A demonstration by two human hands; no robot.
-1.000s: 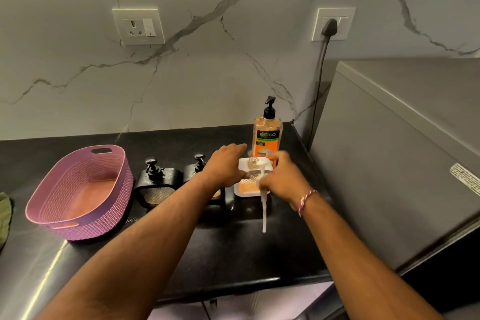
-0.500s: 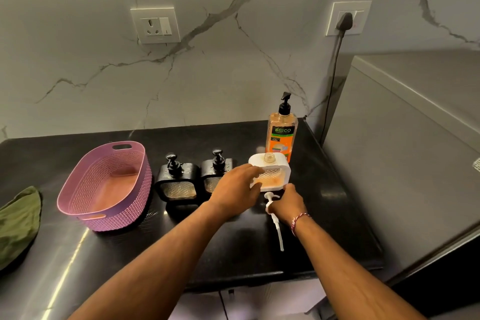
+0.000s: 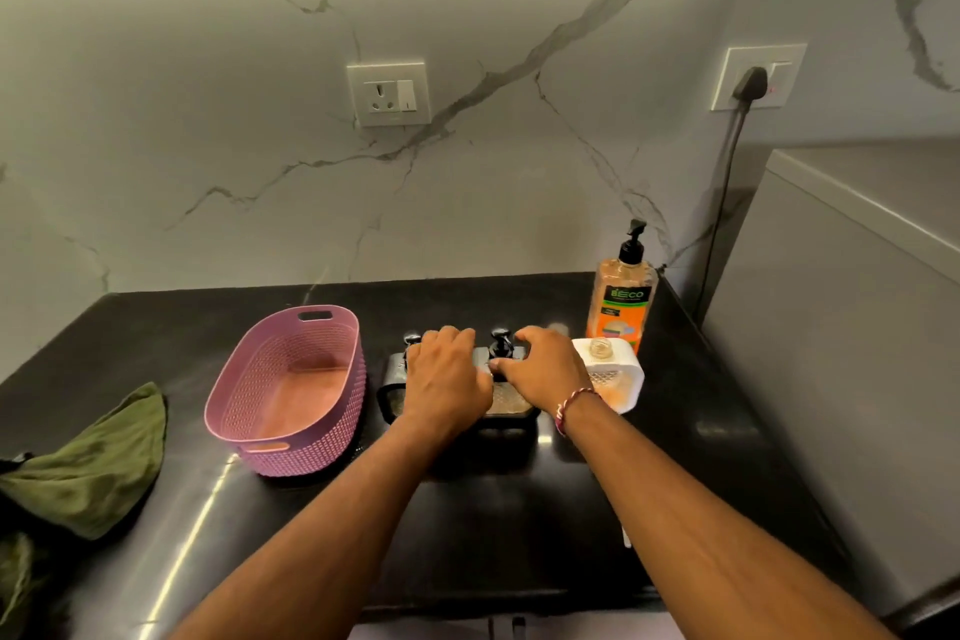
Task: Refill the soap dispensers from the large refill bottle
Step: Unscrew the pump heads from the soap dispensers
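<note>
**Opening up the second dispenser**

Both hands are working on the middle black dispenser (image 3: pixel 506 398): left hand (image 3: pixel 448 377) is bracing its body, right hand (image 3: pixel 545 369) is curling around the pump. Just right, the white dispenser (image 3: pixel 621 379) is sitting uncapped. Far right, the refill bottle (image 3: pixel 621 299) is waiting. Next I'd guess unscrewing that pump.

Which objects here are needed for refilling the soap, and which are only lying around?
For the job:
refill bottle
white dispenser, pump removed
two black dispensers, under left hand and right hand

Lying about:
pink basket
green cloth
wall socket
</note>
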